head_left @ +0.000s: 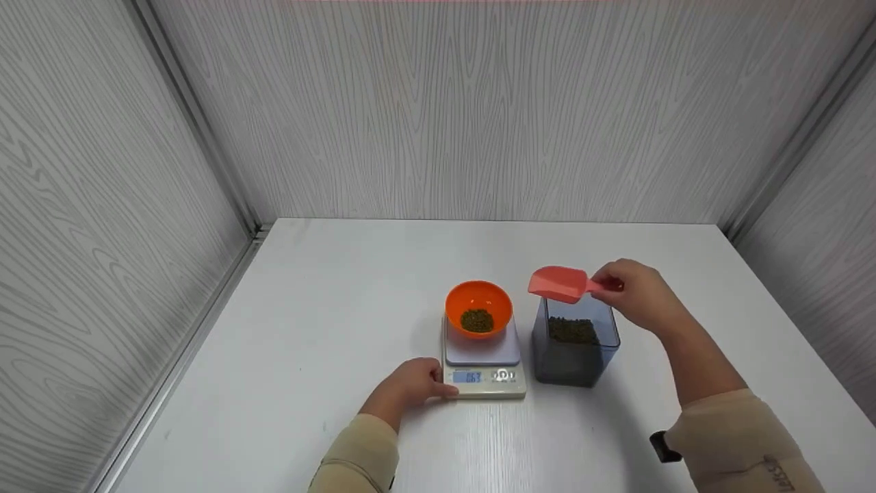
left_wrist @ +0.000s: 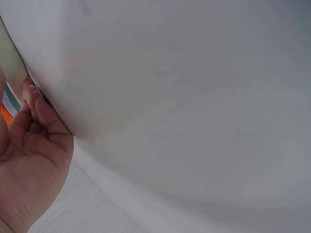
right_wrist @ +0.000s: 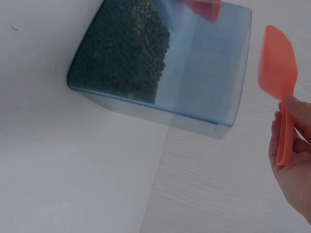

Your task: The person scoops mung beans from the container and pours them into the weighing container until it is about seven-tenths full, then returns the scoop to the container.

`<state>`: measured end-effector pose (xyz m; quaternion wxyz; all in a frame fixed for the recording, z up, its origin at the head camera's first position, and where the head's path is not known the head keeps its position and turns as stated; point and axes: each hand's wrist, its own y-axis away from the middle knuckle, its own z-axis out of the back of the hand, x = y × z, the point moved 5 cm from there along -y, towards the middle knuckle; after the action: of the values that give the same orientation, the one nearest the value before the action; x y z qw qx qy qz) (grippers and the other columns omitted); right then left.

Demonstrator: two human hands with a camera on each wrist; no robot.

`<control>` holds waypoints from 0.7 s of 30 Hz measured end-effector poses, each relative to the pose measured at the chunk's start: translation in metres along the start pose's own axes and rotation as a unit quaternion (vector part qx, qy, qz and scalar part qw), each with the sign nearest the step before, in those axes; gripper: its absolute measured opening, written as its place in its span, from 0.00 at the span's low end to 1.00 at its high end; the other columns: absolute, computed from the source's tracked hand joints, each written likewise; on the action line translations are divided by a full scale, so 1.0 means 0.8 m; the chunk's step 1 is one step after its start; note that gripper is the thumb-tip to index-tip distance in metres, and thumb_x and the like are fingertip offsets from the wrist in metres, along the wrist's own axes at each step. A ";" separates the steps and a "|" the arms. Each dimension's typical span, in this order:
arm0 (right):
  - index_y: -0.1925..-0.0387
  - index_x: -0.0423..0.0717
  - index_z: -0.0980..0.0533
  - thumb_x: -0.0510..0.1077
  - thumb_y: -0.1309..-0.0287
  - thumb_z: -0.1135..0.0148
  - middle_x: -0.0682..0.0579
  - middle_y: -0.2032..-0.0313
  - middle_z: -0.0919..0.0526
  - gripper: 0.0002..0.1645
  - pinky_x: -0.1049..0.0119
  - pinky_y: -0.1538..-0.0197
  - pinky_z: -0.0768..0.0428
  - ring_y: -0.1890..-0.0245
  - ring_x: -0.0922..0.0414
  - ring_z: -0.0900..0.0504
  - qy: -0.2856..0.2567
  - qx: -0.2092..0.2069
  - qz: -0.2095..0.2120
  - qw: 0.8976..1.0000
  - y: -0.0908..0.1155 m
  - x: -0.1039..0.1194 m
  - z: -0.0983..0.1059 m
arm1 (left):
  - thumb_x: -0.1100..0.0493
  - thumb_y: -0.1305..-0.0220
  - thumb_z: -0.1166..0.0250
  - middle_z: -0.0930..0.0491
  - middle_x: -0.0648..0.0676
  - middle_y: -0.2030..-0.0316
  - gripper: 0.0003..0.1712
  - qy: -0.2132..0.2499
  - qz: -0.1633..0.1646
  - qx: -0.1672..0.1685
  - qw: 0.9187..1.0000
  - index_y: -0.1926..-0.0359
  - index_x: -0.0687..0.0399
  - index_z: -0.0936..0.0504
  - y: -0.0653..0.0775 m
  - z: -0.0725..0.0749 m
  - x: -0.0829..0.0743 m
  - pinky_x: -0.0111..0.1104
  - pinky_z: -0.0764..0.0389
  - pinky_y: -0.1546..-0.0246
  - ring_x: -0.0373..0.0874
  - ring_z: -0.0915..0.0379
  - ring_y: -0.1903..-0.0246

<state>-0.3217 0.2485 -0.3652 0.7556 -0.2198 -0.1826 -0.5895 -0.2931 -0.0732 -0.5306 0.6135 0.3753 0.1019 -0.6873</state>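
My right hand holds a red scoop by its handle, over the back rim of a clear bluish bin. The bin is partly filled with dark green-brown pellets. In the right wrist view the scoop's blade points up, with the thumb along the handle. An orange bowl with a small heap of pellets sits on a white kitchen scale, whose display seems to read 063. My left hand grips the scale's front left corner, its fingers curled against the side.
The scale and the bin stand side by side on a white table, with a narrow gap between them. Grey wood-grain panels close off the back and both sides.
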 end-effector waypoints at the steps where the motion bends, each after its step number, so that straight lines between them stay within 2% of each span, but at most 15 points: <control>1: 0.61 0.42 0.23 0.39 0.45 0.40 0.47 0.65 0.24 0.08 0.58 0.62 0.26 0.65 0.51 0.27 0.007 0.003 0.005 1.000 0.002 -0.001 0.005 | 0.45 0.54 0.29 0.34 0.48 0.79 0.21 0.000 0.001 -0.001 1.000 0.77 0.51 0.30 0.000 0.000 0.000 0.35 0.38 0.71 0.44 0.36 0.73; 8: 0.65 0.38 0.23 0.38 0.47 0.40 0.47 0.70 0.24 0.07 0.59 0.66 0.26 0.69 0.52 0.27 0.065 0.048 0.010 0.997 0.005 -0.010 0.028 | 0.44 0.54 0.29 0.34 0.48 0.79 0.21 0.000 0.009 0.001 1.000 0.76 0.51 0.30 -0.001 -0.001 0.001 0.35 0.37 0.70 0.44 0.35 0.73; 14: 0.69 0.35 0.23 0.30 0.52 0.41 0.46 0.73 0.25 0.06 0.56 0.67 0.25 0.72 0.51 0.27 0.148 0.066 0.024 0.987 0.002 0.008 0.021 | 0.44 0.54 0.30 0.33 0.49 0.78 0.21 0.006 0.018 0.007 1.000 0.76 0.51 0.29 -0.001 0.000 0.002 0.35 0.37 0.70 0.45 0.35 0.72; 17: 0.69 0.34 0.23 0.26 0.56 0.41 0.44 0.74 0.26 0.09 0.56 0.66 0.24 0.72 0.50 0.26 0.229 0.068 0.056 0.969 0.001 0.024 0.006 | 0.44 0.54 0.30 0.32 0.49 0.78 0.20 0.004 0.016 0.009 1.000 0.76 0.51 0.29 -0.002 0.000 0.003 0.35 0.37 0.69 0.45 0.35 0.71; 21: 0.67 0.33 0.23 0.25 0.62 0.37 0.41 0.73 0.26 0.14 0.55 0.63 0.24 0.69 0.47 0.26 0.334 0.056 0.113 0.934 0.003 0.041 -0.014 | 0.43 0.54 0.30 0.32 0.49 0.78 0.20 0.003 0.009 0.008 1.000 0.76 0.51 0.29 -0.001 0.000 0.001 0.36 0.37 0.69 0.45 0.35 0.71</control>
<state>-0.3111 0.2161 -0.3576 0.8457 0.0133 0.0735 -0.5284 -0.2937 -0.0735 -0.5317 0.6159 0.3833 0.0946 -0.6818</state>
